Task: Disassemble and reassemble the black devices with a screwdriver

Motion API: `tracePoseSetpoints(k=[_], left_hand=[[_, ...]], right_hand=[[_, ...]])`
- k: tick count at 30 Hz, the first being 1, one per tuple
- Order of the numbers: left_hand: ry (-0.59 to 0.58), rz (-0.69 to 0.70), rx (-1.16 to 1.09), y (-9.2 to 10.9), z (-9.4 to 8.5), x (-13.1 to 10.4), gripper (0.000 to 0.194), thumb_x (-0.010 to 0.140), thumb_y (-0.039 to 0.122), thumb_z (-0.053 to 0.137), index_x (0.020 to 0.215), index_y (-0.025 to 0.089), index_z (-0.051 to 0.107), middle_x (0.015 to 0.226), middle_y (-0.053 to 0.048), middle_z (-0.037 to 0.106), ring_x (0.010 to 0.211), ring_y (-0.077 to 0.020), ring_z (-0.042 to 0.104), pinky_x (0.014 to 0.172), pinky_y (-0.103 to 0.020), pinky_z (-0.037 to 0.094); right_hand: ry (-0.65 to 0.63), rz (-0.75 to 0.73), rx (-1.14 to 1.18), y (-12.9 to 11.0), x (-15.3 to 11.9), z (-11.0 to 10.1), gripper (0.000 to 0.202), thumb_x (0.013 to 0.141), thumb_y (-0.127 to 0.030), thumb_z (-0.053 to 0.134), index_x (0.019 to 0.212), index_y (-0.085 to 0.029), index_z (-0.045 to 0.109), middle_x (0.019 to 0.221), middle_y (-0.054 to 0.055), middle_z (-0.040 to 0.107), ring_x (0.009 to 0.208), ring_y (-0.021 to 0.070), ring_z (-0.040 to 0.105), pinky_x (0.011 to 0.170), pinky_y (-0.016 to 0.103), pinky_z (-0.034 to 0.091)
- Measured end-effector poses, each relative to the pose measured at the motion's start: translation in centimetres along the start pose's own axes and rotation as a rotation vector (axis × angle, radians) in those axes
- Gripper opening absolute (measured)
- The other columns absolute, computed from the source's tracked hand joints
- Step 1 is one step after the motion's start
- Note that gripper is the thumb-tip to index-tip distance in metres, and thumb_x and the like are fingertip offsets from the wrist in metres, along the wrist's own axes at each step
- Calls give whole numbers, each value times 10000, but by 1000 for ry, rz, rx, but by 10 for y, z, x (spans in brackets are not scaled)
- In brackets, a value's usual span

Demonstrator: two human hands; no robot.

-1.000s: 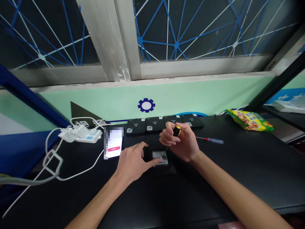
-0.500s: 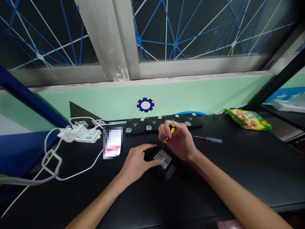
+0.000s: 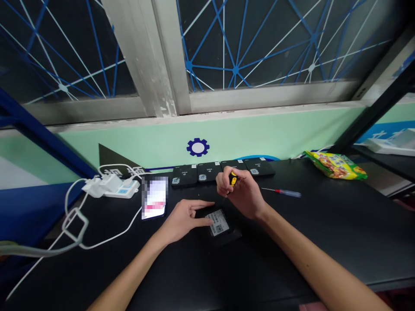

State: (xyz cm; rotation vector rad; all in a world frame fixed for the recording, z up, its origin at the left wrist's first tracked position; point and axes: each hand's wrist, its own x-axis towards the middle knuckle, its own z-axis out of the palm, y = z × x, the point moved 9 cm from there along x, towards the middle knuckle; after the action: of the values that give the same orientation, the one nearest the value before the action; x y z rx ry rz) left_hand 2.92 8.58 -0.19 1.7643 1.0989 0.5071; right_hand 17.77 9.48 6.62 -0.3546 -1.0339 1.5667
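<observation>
A small black device with a white printed label (image 3: 219, 222) is on the black table, between my two hands. My left hand (image 3: 184, 219) is at its left side, thumb by the label and fingers stretched along the far edge, gripping the device. My right hand (image 3: 240, 190) is closed round a yellow and black screwdriver handle (image 3: 233, 178), held above the device's far right corner. The screwdriver's thin shaft is barely visible below the fist, and its tip cannot be made out.
Several flat black boxes (image 3: 184, 175) line the wall. A phone (image 3: 154, 198) and a white power strip (image 3: 120, 188) with cables are at left. To the right are a clear-handled screwdriver (image 3: 288, 193) and a yellow-green snack bag (image 3: 339, 166).
The labelled device has turned and lies flatter, its label slightly further left. My left hand has shifted slightly left with it. The whole view has moved a little.
</observation>
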Motion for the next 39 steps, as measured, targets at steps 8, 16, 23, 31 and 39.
tracePoseSetpoints(k=[8,16,23,31,39], left_hand=[[-65,-40,-38,-3,0,1,541,804,415,852,1319,262,788,486,96,453,417,-97,346,421,-204,245],[-88,-67,-10,-9,2,2,599,815,458,846,1371,256,758,597,53,624,436,-93,365,438,-218,305],[-100,-95,0,-11,1,1,647,815,489,866,1399,239,743,599,36,643,436,-102,421,448,-229,340],[-94,-76,22,-14,1,2,636,824,513,870,1397,269,744,501,87,450,441,-112,440,473,-226,305],[-95,-72,25,-14,1,2,632,825,518,868,1389,259,750,502,77,478,438,-122,455,475,-233,305]], right_hand=[[-16,32,-22,1,-2,0,419,1024,-416,501,670,-216,605,666,4,392,647,184,352,650,341,318],[-8,1,-72,2,-3,-2,412,1024,-421,479,696,-213,615,638,-11,354,618,173,336,619,339,295],[-42,20,-78,7,-2,-4,377,1022,-416,507,730,-205,619,622,-22,373,579,152,341,585,321,287],[26,-15,-63,10,0,-10,151,983,-318,669,897,-231,582,864,3,544,678,154,503,633,317,395],[4,6,-167,6,0,-9,249,1029,-379,614,836,-222,598,831,27,563,737,181,496,706,339,396]])
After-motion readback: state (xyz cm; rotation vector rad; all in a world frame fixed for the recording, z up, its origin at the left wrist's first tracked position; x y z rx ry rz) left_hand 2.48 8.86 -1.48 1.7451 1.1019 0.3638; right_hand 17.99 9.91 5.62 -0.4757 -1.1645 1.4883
